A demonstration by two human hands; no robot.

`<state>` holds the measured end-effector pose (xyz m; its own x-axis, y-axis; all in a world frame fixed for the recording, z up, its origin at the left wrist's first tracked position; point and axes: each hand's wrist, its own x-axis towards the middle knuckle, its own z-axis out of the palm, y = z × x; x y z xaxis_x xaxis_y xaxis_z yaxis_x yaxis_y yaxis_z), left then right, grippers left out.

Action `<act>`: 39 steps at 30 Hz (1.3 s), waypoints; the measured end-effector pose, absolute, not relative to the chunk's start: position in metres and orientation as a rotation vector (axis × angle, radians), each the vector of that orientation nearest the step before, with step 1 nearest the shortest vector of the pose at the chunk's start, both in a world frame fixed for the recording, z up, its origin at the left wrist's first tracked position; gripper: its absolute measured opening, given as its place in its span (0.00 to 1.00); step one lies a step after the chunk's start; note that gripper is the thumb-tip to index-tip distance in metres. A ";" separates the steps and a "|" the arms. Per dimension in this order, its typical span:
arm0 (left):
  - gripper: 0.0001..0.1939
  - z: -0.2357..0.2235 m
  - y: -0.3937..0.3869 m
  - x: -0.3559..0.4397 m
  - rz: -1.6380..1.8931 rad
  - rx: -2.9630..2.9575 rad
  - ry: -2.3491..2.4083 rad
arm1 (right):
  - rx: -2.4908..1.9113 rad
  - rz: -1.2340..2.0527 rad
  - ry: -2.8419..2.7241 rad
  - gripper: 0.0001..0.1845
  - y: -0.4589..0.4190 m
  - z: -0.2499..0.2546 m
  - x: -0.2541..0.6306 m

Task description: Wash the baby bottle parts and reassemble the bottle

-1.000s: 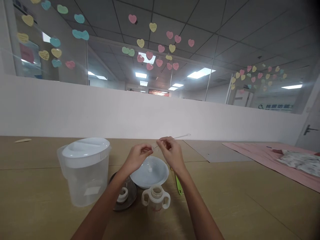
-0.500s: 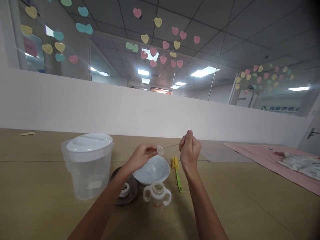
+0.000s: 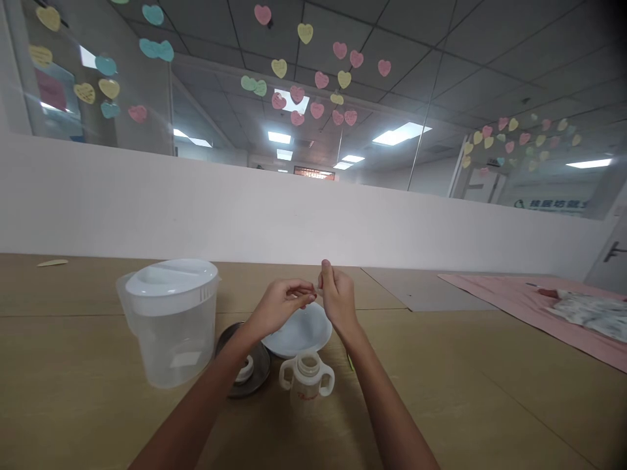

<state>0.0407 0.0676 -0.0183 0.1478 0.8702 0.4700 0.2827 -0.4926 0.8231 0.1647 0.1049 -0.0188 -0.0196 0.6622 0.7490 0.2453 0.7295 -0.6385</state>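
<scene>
My left hand [image 3: 287, 303] pinches a small, pale, round translucent piece, now mostly hidden between my hands. Close against it, my right hand [image 3: 337, 294] is a fist with the thumb up, around a thin rod that is itself hidden from sight. Both hands are above the far part of a white bowl [image 3: 298, 334]. In front of the bowl stands an open baby bottle [image 3: 307, 385] with two white handles and no cap. Left of it, a dark round tray [image 3: 257, 382] holds a white ring [image 3: 245, 371], partly covered by my left forearm.
A large lidded clear plastic pitcher [image 3: 174, 333] stands at the left. The green handle [image 3: 350, 362] of a brush shows beside my right forearm. Farther right lie a grey mat [image 3: 416, 290] and a pink cloth [image 3: 494, 297] with patterned fabric [image 3: 588, 313] on it. A white wall [image 3: 245, 215] runs behind the table.
My right hand first pulled rightward, exposing the thin rod running to the round piece, then came back left against my left hand. My left hand stays nearly in place.
</scene>
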 end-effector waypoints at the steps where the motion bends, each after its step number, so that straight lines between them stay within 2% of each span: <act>1: 0.12 -0.018 0.068 0.040 1.351 1.859 1.093 | -0.752 0.369 -1.612 0.27 0.104 -0.018 0.167; 8: 0.12 -0.015 0.065 0.037 1.343 1.845 1.149 | -0.954 0.026 -1.796 0.23 0.110 -0.016 0.177; 12: 0.13 -0.018 0.069 0.032 1.339 1.855 1.180 | -0.896 0.142 -1.909 0.22 0.117 -0.020 0.173; 15: 0.15 -0.022 0.072 0.025 1.353 1.842 1.192 | -0.799 0.344 -1.875 0.24 0.125 -0.024 0.172; 23: 0.15 -0.011 0.066 0.011 1.214 1.911 1.302 | -0.664 1.011 -1.345 0.25 0.155 -0.031 0.188; 25: 0.15 -0.009 0.064 0.006 1.177 1.954 1.318 | -0.685 1.015 -1.212 0.24 0.166 -0.032 0.206; 28: 0.14 -0.006 0.060 -0.001 1.137 1.989 1.370 | -0.838 0.833 -0.951 0.23 0.181 -0.038 0.247; 32: 0.15 -0.001 0.057 -0.002 1.257 1.891 1.360 | -0.973 0.735 -0.901 0.20 0.198 -0.058 0.284; 39: 0.13 -0.006 0.068 0.009 1.293 1.973 1.314 | -1.309 0.764 -1.327 0.21 0.219 -0.105 0.229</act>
